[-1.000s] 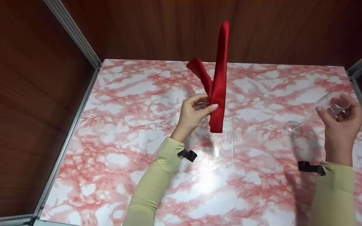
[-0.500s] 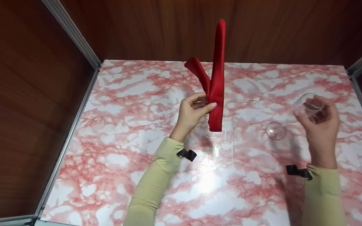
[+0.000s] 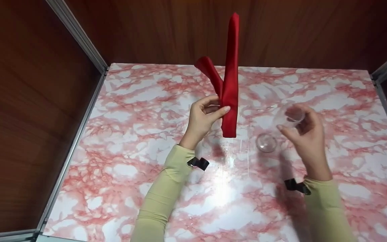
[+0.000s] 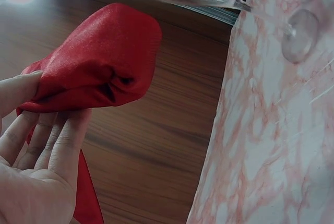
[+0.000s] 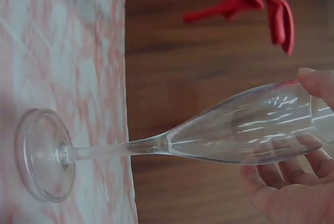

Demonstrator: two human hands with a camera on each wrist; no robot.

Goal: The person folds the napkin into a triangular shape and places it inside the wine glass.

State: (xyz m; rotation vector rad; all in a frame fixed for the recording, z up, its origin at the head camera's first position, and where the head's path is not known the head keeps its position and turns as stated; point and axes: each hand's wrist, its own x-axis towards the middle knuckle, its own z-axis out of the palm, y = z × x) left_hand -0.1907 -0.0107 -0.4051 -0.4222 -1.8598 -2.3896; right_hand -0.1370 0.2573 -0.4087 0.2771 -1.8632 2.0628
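Observation:
My left hand (image 3: 202, 119) pinches a folded red satin cloth (image 3: 231, 84) near its lower end. The cloth stands up from the fingers, one long strip upright and a shorter end (image 3: 210, 72) leaning left. On the right, my right hand (image 3: 307, 137) holds a clear champagne flute (image 5: 250, 122) by its bowl near the rim, thumb on one side and fingers on the other. The flute's round foot (image 3: 266, 143) points down toward the tabletop. Up close in the left wrist view, the cloth (image 4: 104, 57) shows a rolled, open fold at its end.
A table (image 3: 123, 198) with a red and white marbled top lies under both hands. Dark wood panels (image 3: 166, 33) rise behind it and at the sides, with metal edge strips (image 3: 76, 134) along the left.
My right hand has carried the flute leftward, toward the cloth. The left hand has shifted slightly up and left, still pinching the cloth.

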